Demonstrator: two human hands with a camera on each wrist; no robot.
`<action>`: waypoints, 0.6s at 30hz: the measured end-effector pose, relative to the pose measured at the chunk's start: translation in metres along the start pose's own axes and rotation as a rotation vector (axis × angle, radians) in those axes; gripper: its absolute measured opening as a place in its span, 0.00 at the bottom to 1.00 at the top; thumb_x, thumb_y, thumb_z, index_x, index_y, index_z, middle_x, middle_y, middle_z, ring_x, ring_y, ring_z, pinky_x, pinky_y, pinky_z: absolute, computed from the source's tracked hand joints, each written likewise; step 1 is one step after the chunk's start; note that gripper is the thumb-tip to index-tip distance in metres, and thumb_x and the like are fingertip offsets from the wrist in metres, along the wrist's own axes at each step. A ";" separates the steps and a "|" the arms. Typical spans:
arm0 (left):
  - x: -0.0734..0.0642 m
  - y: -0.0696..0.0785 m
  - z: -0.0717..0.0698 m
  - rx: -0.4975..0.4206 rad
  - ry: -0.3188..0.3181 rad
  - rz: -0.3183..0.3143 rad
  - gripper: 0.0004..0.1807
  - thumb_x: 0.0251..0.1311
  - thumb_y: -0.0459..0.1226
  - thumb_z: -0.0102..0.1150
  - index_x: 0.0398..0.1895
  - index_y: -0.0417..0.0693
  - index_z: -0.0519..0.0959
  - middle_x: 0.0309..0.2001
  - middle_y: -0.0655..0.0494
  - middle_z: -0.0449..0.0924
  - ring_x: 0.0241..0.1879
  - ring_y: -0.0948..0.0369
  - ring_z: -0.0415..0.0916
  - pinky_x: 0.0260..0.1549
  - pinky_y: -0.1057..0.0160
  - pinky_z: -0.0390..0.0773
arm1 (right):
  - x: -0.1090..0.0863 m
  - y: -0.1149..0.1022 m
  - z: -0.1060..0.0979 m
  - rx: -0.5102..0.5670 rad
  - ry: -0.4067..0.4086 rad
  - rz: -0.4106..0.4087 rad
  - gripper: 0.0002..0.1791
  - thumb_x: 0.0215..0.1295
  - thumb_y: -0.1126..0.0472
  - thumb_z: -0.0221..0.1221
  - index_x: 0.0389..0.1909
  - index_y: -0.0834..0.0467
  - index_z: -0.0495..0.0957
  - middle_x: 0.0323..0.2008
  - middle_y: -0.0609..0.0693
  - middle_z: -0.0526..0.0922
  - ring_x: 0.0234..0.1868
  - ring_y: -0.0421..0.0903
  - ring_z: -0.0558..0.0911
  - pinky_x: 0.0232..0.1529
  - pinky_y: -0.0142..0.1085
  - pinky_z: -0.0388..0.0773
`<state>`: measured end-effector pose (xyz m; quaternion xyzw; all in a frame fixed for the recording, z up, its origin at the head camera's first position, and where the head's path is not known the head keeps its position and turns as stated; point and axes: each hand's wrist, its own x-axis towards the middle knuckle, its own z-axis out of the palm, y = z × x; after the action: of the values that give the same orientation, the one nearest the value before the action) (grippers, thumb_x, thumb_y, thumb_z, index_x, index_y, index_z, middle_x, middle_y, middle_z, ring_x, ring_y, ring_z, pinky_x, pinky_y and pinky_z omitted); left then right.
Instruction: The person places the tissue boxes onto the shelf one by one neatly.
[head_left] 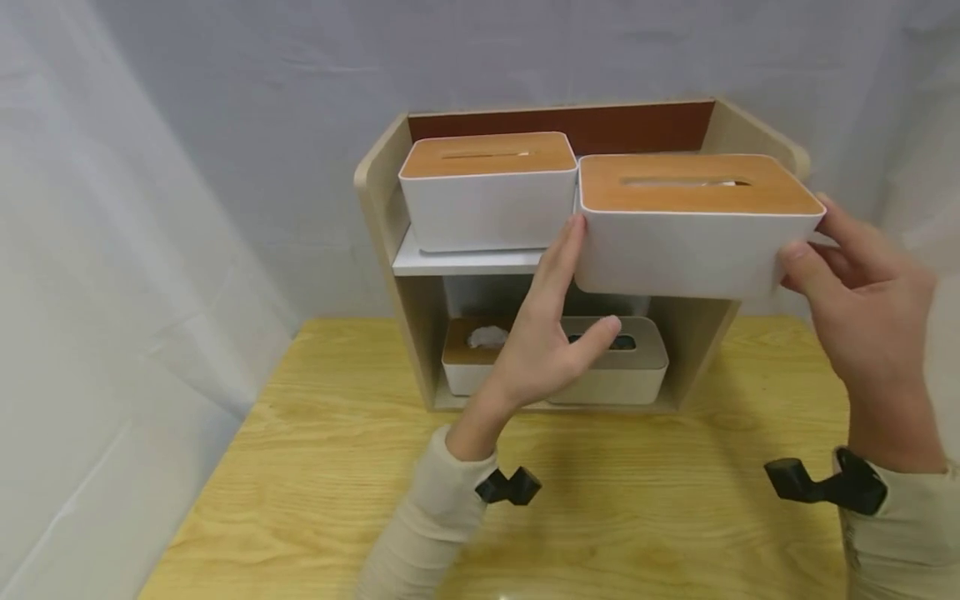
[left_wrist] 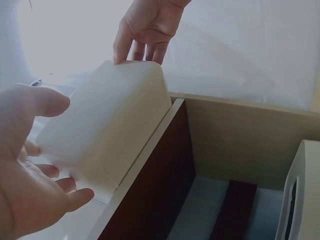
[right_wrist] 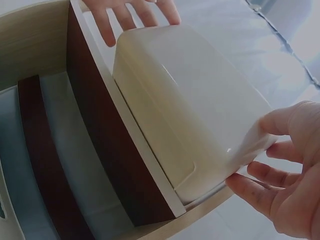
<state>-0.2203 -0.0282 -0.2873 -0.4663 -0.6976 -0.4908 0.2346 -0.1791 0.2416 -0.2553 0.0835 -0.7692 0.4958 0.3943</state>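
Note:
A white tissue box (head_left: 690, 250) with a wood-look slotted lid is at the right of the upper shelf (head_left: 465, 264), its front jutting past the shelf edge. My right hand (head_left: 873, 292) grips its right end, thumb on the front and fingers around the side. At its left end, my left hand (head_left: 543, 337) touches the corner with straight fingers, thumb spread away. In the left wrist view the box's smooth underside (left_wrist: 110, 100) faces the camera. The right wrist view shows the right-hand fingers (right_wrist: 255, 195) against the box end.
A similar tissue box (head_left: 491, 208) stands left on the upper shelf. Below are a wood-lidded box (head_left: 459, 375) with tissue showing and a grey-lidded box (head_left: 637, 383), both partly behind my left hand. The wooden rack (head_left: 375, 192) stands on a wood-grain table (head_left: 300, 475), with white cloth (head_left: 225, 208) behind.

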 end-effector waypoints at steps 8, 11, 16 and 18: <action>0.004 -0.001 -0.006 0.080 -0.026 -0.090 0.47 0.63 0.36 0.61 0.79 0.39 0.45 0.80 0.47 0.43 0.77 0.58 0.41 0.74 0.58 0.49 | 0.007 0.009 0.006 -0.005 -0.040 0.016 0.26 0.70 0.68 0.57 0.66 0.47 0.73 0.50 0.41 0.80 0.44 0.38 0.81 0.38 0.20 0.78; 0.006 -0.002 -0.007 0.104 -0.036 -0.104 0.46 0.63 0.36 0.60 0.79 0.39 0.45 0.79 0.46 0.43 0.77 0.57 0.42 0.73 0.58 0.50 | 0.009 0.011 0.009 -0.020 -0.028 0.029 0.26 0.70 0.67 0.58 0.66 0.46 0.74 0.50 0.41 0.82 0.43 0.37 0.81 0.38 0.19 0.77; 0.012 -0.006 -0.009 0.145 -0.045 -0.102 0.46 0.64 0.35 0.59 0.79 0.36 0.44 0.78 0.41 0.43 0.77 0.54 0.41 0.74 0.59 0.49 | 0.014 0.013 0.015 -0.023 -0.009 0.030 0.24 0.69 0.64 0.61 0.64 0.47 0.77 0.47 0.40 0.82 0.41 0.38 0.81 0.37 0.18 0.77; 0.015 -0.007 -0.010 0.166 -0.047 -0.108 0.47 0.63 0.35 0.59 0.79 0.36 0.43 0.77 0.39 0.44 0.76 0.53 0.42 0.73 0.60 0.50 | 0.017 0.013 0.018 -0.013 0.002 0.034 0.23 0.67 0.63 0.62 0.63 0.49 0.78 0.45 0.40 0.82 0.40 0.38 0.81 0.36 0.19 0.78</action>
<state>-0.2343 -0.0316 -0.2752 -0.4186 -0.7651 -0.4323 0.2292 -0.2066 0.2371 -0.2566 0.0673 -0.7733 0.4973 0.3874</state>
